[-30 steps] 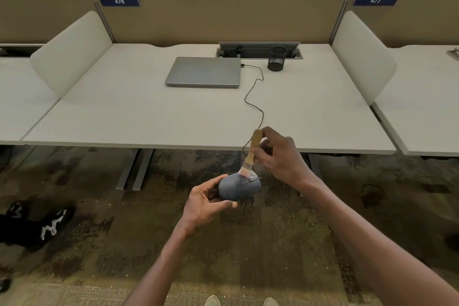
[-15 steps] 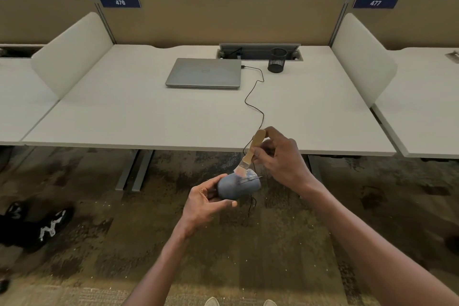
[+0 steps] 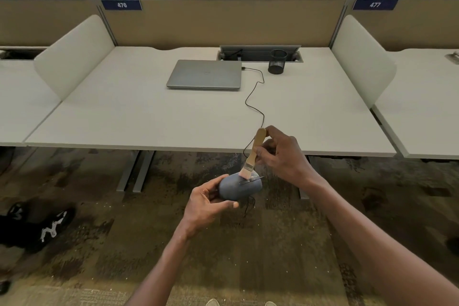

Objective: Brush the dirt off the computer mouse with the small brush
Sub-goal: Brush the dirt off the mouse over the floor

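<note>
Since the earlier pics not much has shifted: the small brush (image 3: 251, 156) has slid a touch along the mouse top and leans a bit more, handle end up toward the desk edge; both hands sit about where they were. Going L to R: a dark bag w/ white marks (image 3: 37, 228) lies on the carpet far left, well apart from the work. Then the left hand (image 3: 207, 202), fingers and thumb curled round the rear of the computer mouse (image 3: 239, 186), gripping it in mid-air below and in front of the desk (image 3: 149, 117), over the carpet, not resting on anything. The grey mouse is tilted, its top facing up toward the brush, and its cable (image 3: 255, 97) runs up over the desk edge to the closed laptop (image 3: 205, 74). Bristles touch the top of the mouse near the button end. Right of that, the right hand (image 3: 280, 154) pinches the wooden handle between thumb and fingers, clenched on it. Further back, a black mesh cup (image 3: 277, 61) stands just beside the laptop's plug. Step in hand, I'd say: mid-brushing, stroke on the top shell. Can't tell how much dirt is left, too small. Next move prob calls for short light strokes outward, and the L hand turning the mouse so sides and underside get reached, w/o tugging the cable.
</note>
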Demonstrator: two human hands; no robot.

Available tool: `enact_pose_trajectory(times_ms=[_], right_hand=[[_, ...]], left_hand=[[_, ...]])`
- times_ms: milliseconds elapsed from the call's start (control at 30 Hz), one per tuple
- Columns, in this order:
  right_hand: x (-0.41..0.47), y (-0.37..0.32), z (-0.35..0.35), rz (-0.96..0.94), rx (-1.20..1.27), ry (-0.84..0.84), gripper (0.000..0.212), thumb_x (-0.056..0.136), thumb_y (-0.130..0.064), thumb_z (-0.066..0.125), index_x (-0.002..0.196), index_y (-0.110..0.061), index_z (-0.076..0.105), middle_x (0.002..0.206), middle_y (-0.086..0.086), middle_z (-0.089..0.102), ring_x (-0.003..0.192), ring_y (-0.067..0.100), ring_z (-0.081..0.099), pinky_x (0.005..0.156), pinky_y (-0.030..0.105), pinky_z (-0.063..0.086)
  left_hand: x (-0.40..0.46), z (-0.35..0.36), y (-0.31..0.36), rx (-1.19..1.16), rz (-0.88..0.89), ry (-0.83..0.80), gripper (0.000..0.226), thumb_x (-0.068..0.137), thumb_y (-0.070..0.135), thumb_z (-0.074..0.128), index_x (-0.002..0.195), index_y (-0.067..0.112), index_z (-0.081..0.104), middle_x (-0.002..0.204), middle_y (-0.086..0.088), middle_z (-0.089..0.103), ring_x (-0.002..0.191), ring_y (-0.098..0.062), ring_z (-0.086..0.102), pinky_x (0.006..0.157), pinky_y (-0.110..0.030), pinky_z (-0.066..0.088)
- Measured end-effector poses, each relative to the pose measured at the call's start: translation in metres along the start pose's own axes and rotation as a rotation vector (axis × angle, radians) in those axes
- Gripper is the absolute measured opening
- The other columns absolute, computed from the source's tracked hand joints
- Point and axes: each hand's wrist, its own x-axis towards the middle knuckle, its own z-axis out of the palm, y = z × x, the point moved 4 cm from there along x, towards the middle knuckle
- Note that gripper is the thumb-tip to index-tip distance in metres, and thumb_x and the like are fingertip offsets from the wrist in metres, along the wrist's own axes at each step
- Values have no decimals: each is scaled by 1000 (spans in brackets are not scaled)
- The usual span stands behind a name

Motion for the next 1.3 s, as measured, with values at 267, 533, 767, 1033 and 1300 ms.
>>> enact_pose_trajectory(times_ms=[267, 533, 767, 1033, 1300], right_hand=[[1, -2, 3, 10, -51, 15, 17, 98, -16, 65, 102, -24, 50, 88, 8, 76, 73, 18, 76, 71, 46, 64], [8, -12, 12, 35, -92, -32, 20, 98, -14, 65, 115, -11, 54, 88, 11, 75, 74, 22, 75, 73, 41, 64], [11, -7, 5, 68, -165, 20, 19, 99, -14, 63, 115, -9, 55, 86, 5, 70, 70, 19, 69, 56, 13, 50], [10, -4, 11, 64, -43, -34, 16, 97, -15, 67, 107, -16, 55, 84, 8, 76, 65, 13, 75, 70, 37, 65], [7, 9, 7, 102, -137, 19, 14, 99, -14, 63, 109, -11, 54, 86, 11, 74, 69, 22, 74, 70, 48, 63]], left_hand=[[-2, 0, -6, -1, -22, -8, 76, 66, 10, 92, 134, 22, 60, 127, 2, 66, 117, -13, 67, 97, -39, 58], [-5, 1, -8, -6, -32, -25, 81, 66, 10, 92, 139, 14, 58, 131, -2, 65, 119, -15, 66, 98, -41, 57], [-8, -3, -12, -27, -40, -13, 81, 67, 6, 91, 139, 14, 56, 133, -4, 64, 121, -17, 65, 98, -40, 57], [-8, -7, -14, -36, -55, -8, 83, 65, 8, 92, 140, 15, 57, 132, -2, 64, 121, -17, 65, 100, -46, 56], [-15, -8, -16, -48, -64, -23, 92, 56, 31, 94, 139, 21, 57, 135, -1, 63, 123, -18, 64, 100, -46, 55]])
